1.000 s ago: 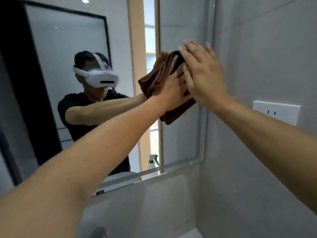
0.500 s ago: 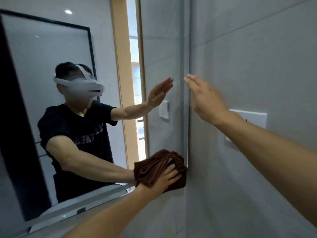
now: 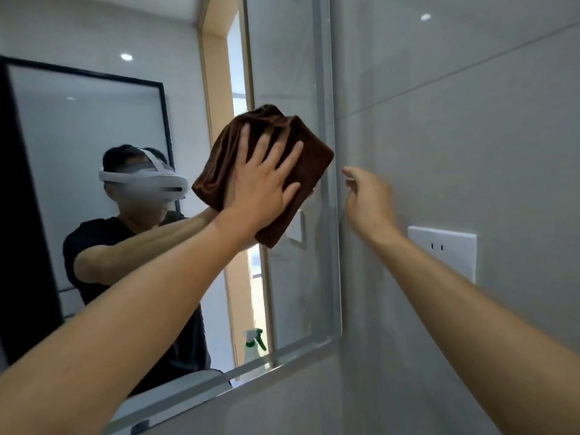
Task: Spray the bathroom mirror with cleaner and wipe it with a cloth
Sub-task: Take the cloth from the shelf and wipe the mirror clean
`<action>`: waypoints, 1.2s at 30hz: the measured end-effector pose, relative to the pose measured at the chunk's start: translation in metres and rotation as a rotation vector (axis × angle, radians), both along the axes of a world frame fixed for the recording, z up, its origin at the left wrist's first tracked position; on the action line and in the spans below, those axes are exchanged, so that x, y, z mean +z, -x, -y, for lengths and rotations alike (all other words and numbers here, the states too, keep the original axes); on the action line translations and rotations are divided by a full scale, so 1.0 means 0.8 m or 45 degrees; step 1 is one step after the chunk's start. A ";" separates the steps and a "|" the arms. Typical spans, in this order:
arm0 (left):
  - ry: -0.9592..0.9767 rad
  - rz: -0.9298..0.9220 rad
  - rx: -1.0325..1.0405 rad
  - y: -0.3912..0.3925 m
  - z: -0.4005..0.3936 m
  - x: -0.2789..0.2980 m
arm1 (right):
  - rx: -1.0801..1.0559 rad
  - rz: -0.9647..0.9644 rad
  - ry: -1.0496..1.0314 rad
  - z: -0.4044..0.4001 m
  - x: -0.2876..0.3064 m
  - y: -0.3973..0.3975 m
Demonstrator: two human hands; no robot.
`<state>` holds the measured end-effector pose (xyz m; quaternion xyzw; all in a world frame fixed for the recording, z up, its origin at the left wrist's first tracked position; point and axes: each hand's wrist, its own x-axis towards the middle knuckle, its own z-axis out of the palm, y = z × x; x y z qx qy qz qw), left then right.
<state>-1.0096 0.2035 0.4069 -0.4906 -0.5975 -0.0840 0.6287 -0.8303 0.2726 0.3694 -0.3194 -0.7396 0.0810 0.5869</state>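
The bathroom mirror [image 3: 295,293] fills the left and middle of the head view, its right edge running down the grey wall. A folded brown cloth [image 3: 310,164] lies flat against the glass near that right edge, at mid height. My left hand [image 3: 260,186] presses on the cloth with fingers spread. My right hand [image 3: 367,199] hovers beside the mirror's right edge, fingers loosely curled, holding nothing. A spray bottle [image 3: 252,346] with a green and white head shows only as a reflection near the mirror's lower edge.
A white wall socket [image 3: 442,252] sits on the grey tiled wall to the right of the mirror. The mirror reflects a person in a black shirt with a white headset, a dark-framed panel and a wooden door frame.
My left hand has carried the cloth up from the mirror's lower right corner to mid height. My right hand stays off the cloth, beside the mirror edge, and has curled a little.
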 end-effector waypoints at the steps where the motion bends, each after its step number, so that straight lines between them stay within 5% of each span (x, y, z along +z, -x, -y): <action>1: 0.083 0.000 -0.055 0.000 -0.004 -0.013 | 0.003 -0.042 0.023 0.004 -0.010 0.002; 6: 0.367 -0.160 -0.170 0.021 -0.014 0.022 | 0.094 -0.253 0.030 0.049 -0.092 0.022; 11: 0.064 -0.029 0.032 0.001 -0.012 0.139 | 0.232 -0.046 0.117 0.104 -0.162 0.052; 15: -0.087 -0.011 0.042 -0.024 -0.036 0.104 | 0.157 -0.080 0.197 0.100 -0.169 0.047; 19: 0.486 -0.167 -0.185 -0.017 -0.067 -0.018 | 0.068 -0.140 0.228 0.079 -0.175 0.031; 22: 0.775 -0.309 -0.157 -0.006 -0.064 -0.020 | 0.090 -0.071 0.283 0.084 -0.181 0.024; 25: 0.531 -0.347 -0.218 0.001 -0.060 0.075 | 0.115 -0.050 0.291 0.088 -0.185 0.017; 29: 0.069 -0.077 0.071 -0.010 -0.036 0.200 | 0.112 -0.044 0.302 0.087 -0.182 0.007; 33: -0.070 -0.099 0.106 -0.031 -0.047 0.162 | 0.104 -0.059 0.292 0.083 -0.179 -0.005; 36: 0.227 -0.013 -0.107 -0.039 -0.071 0.066 | 0.102 -0.051 0.269 0.084 -0.173 -0.006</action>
